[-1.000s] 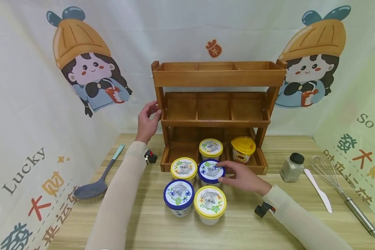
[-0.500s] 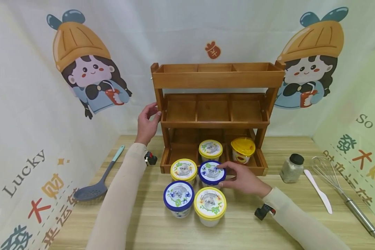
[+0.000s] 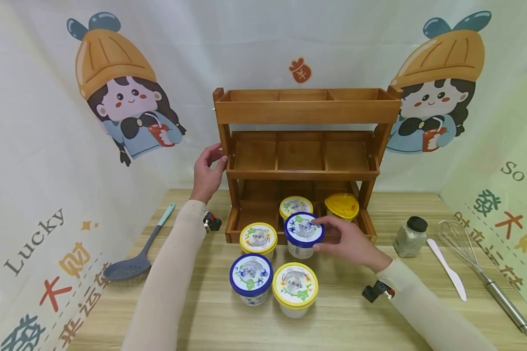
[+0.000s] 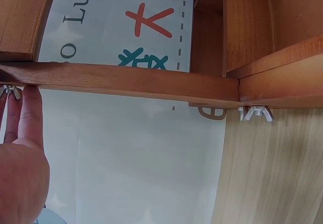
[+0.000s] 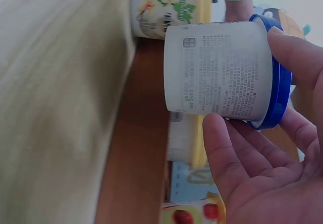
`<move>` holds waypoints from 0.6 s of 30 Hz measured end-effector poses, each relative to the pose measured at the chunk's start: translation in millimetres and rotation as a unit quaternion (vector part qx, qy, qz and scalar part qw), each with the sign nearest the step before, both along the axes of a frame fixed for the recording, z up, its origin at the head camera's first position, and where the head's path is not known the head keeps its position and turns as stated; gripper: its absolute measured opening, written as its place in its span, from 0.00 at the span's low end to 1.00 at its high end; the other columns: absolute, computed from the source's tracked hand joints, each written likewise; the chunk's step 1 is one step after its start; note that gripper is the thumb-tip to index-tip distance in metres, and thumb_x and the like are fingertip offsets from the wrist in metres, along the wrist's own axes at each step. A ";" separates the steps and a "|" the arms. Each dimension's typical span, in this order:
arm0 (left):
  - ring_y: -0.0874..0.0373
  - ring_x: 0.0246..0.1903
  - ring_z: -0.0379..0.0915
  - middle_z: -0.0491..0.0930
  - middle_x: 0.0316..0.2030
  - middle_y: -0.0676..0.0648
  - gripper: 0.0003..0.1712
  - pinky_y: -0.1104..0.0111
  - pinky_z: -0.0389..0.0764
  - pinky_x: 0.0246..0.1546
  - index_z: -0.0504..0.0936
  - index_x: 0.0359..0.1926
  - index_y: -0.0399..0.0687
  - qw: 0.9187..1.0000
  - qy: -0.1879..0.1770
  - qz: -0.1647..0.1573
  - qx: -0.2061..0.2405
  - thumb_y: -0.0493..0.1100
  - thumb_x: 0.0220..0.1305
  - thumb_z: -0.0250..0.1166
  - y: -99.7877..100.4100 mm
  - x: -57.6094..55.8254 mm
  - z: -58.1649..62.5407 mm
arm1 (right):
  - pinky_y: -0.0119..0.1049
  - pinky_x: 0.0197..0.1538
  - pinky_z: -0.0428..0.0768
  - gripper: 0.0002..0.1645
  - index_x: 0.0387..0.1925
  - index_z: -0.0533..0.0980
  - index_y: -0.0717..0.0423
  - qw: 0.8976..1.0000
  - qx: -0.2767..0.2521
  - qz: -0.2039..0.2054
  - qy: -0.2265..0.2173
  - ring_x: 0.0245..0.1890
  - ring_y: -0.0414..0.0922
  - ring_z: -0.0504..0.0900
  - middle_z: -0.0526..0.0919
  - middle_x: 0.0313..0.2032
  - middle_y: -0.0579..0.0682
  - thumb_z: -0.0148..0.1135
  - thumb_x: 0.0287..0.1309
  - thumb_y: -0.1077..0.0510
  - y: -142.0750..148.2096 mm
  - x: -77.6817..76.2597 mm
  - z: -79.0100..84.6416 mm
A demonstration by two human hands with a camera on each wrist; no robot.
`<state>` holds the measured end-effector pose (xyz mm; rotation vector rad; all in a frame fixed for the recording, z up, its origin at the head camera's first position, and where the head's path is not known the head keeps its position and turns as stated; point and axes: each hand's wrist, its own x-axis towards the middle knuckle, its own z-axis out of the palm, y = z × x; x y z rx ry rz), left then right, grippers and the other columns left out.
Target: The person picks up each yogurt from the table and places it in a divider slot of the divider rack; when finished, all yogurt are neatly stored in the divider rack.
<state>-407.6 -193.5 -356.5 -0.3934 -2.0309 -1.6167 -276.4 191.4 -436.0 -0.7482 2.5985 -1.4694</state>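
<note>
My right hand (image 3: 349, 240) pinches a blue-lidded cup (image 3: 304, 240) by its lid, thumb on one side and fingers on the other. In the right wrist view the cup's white wall (image 5: 217, 70) shows fine print, and its base is off the table, beside the wooden rack's front edge. My left hand (image 3: 208, 171) touches the left post of the three-tier wooden rack (image 3: 307, 113); in the left wrist view its straight fingers (image 4: 31, 115) press the post next to a wing nut. A yellow-lidded cup (image 3: 295, 206) stands in the rack's bottom middle compartment, partly hidden behind the held cup.
A yellow-topped tub (image 3: 342, 205) sits in the bottom right compartment. Before the rack stand two yellow-lidded cups (image 3: 295, 287) and another blue-lidded cup (image 3: 251, 275). A slotted spatula (image 3: 129, 267) lies left; a jar (image 3: 410, 237), white knife (image 3: 450, 273) and whisk (image 3: 487, 280) lie right.
My right hand has lifted the blue-lidded cup from the table and carried it slightly right and toward the rack. The left hand stays at the post.
</note>
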 end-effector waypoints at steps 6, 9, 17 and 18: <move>0.40 0.64 0.75 0.77 0.60 0.32 0.24 0.49 0.75 0.72 0.74 0.71 0.39 1.000 0.001 -0.001 -0.002 0.35 0.78 0.60 0.4 1.2 0.4 | 0.39 0.59 0.87 0.37 0.69 0.75 0.49 1.000 -0.003 -0.008 -0.002 0.62 0.57 0.85 0.80 0.66 0.58 0.78 0.61 0.50 -3.2 -0.3 15.6; 0.40 0.64 0.75 0.77 0.60 0.32 0.24 0.49 0.74 0.73 0.74 0.71 0.39 1.000 0.003 -0.003 -0.001 0.35 0.78 0.60 0.5 1.3 0.5 | 0.42 0.60 0.87 0.37 0.69 0.74 0.48 1.000 -0.001 -0.010 0.003 0.61 0.56 0.85 0.80 0.66 0.57 0.78 0.61 0.49 -6.5 -1.7 21.8; 0.41 0.65 0.76 0.78 0.60 0.32 0.24 0.50 0.75 0.72 0.74 0.71 0.39 1.000 0.002 0.001 -0.001 0.35 0.78 0.60 0.4 0.3 0.0 | 0.44 0.58 0.88 0.36 0.68 0.75 0.45 0.999 0.008 -0.014 0.041 0.56 0.55 0.85 0.82 0.63 0.54 0.78 0.61 0.48 -20.9 -9.1 37.1; 0.41 0.65 0.76 0.78 0.60 0.32 0.24 0.50 0.76 0.71 0.74 0.71 0.39 1.000 0.001 0.002 -0.002 0.35 0.78 0.60 0.3 0.2 0.0 | 0.45 0.58 0.88 0.36 0.68 0.75 0.45 0.999 0.009 -0.016 0.044 0.56 0.55 0.85 0.82 0.63 0.54 0.78 0.61 0.48 -22.8 -10.6 38.5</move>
